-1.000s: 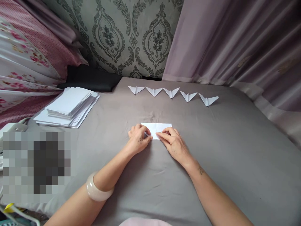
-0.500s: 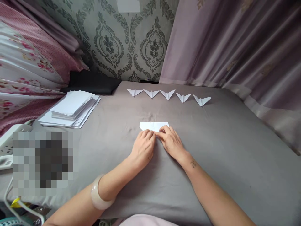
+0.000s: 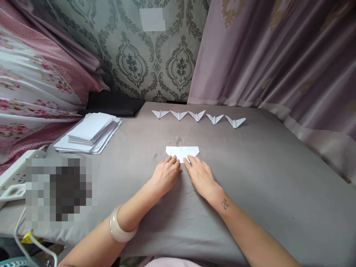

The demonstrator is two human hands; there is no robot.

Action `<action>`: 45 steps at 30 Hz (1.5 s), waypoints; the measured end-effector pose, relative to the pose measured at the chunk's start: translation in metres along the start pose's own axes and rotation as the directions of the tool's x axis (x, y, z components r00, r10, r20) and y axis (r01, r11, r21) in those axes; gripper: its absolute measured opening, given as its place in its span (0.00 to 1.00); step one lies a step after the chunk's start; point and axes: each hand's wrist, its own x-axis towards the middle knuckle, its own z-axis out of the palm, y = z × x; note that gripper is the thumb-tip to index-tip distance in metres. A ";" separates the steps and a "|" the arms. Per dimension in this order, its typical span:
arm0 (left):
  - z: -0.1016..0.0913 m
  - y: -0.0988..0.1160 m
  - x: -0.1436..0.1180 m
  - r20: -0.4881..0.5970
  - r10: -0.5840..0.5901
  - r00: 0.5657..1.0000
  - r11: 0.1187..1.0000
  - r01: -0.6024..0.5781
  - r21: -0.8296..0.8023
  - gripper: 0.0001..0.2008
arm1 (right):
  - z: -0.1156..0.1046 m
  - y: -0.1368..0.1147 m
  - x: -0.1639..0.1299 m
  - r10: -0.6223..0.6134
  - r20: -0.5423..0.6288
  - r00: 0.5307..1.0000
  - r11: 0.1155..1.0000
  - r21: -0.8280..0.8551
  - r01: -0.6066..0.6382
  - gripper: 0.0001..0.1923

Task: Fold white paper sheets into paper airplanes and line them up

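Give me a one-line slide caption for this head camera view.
Left hand and right hand press a folded white paper flat on grey cloth, five paper planes lined up behind.

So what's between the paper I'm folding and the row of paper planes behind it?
Nothing: in the head view only bare grey sheet lies between the folded paper and the row of planes.

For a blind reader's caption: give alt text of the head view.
Left hand and right hand press flat on a partly folded white paper on a grey sheet-covered bed. Beyond lie five folded white paper planes; a white paper stack sits left.
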 end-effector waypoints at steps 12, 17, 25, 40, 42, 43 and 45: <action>-0.024 -0.015 -0.001 0.062 0.062 0.996 0.998 -0.063 0.011 0.13 | -0.010 0.015 -0.003 0.033 0.114 0.993 0.982 0.179 -0.053 0.25; -0.019 -0.018 0.005 0.010 0.017 1.000 1.000 -0.017 0.014 0.13 | -0.013 0.021 -0.002 0.047 0.101 0.994 0.967 0.243 -0.071 0.21; -0.003 -0.031 0.016 -0.135 0.064 0.989 0.998 -0.062 0.025 0.09 | 0.010 0.030 0.007 0.113 -0.147 0.983 0.936 0.347 -0.056 0.15; -0.006 -0.031 0.015 -0.337 0.161 0.928 0.960 -0.227 -0.164 0.13 | 0.012 0.032 0.011 0.131 -0.286 0.949 0.795 0.602 0.071 0.09; -0.014 -0.025 0.013 -0.339 0.011 0.941 0.863 -0.180 -0.472 0.13 | 0.002 0.033 0.012 0.203 -0.271 0.941 0.654 0.753 0.076 0.07; -0.018 -0.023 0.011 -0.290 -0.073 0.954 0.757 -0.136 -0.639 0.14 | -0.005 0.033 0.011 0.232 -0.235 0.944 0.559 0.827 0.068 0.08; -0.025 -0.017 0.009 -0.114 -0.167 0.979 0.479 -0.021 -0.877 0.16 | -0.018 0.034 0.009 0.234 -0.113 0.966 0.372 0.928 0.018 0.10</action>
